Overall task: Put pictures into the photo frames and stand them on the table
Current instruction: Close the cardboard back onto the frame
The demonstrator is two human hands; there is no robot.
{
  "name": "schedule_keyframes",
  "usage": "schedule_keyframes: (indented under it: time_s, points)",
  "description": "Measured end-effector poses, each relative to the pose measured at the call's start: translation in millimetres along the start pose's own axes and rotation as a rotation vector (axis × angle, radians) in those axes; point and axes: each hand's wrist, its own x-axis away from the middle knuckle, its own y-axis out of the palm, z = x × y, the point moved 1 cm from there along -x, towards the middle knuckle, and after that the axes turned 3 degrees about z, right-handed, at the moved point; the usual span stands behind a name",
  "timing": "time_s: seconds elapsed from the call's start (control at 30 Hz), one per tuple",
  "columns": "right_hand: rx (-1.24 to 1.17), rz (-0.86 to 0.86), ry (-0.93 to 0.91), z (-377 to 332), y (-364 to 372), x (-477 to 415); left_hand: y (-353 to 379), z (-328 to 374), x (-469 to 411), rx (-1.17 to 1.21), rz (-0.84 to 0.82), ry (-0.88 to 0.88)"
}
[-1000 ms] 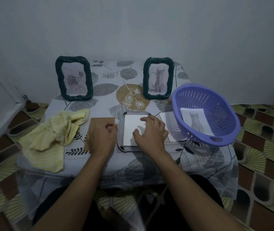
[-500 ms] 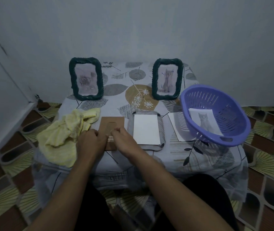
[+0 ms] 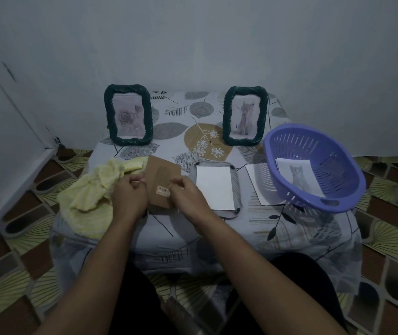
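One patterned bench (image 3: 169,228) carries a purple basket (image 3: 333,165) with a spare cat picture (image 3: 297,175) at right, a rose frame (image 3: 128,114) and a cat frame (image 3: 244,116) filled and upright at the back, and a third frame (image 3: 238,187) face down, a picture (image 3: 214,187) laid in. Left hand (image 3: 130,197) and right hand (image 3: 188,199) have fingers clamped on the brown backing board (image 3: 160,180), tilted just left of it; fitting and standing remain, I judge
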Motion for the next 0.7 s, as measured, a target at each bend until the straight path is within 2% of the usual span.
schedule_keyframes:
  time_s: [0.1, 0.17, 0.27, 0.4, 0.53, 0.7]
  points:
    - [-0.053, 0.098, -0.094, -3, -18, -2, 3, 7, 3, 0.100, 0.024, 0.014]
    - [-0.015, 0.201, -0.134, -4, -31, -7, 9, 12, 6, 0.193, -0.018, -0.010]
    - [0.018, 0.285, -0.112, -1, -54, -16, 25, 20, 13, 0.387, -0.095, -0.116]
    - [-0.134, 0.303, -0.072, 5, -84, -22, 48, 35, 27, 0.505, -0.209, -0.172]
    - [-0.116, 0.361, -0.045, 20, -107, -29, 63, 39, 34, 0.411, -0.245, -0.117]
    - [0.074, 0.404, -0.022, 32, -125, -33, 74, 34, 41, 0.133, -0.203, 0.043]
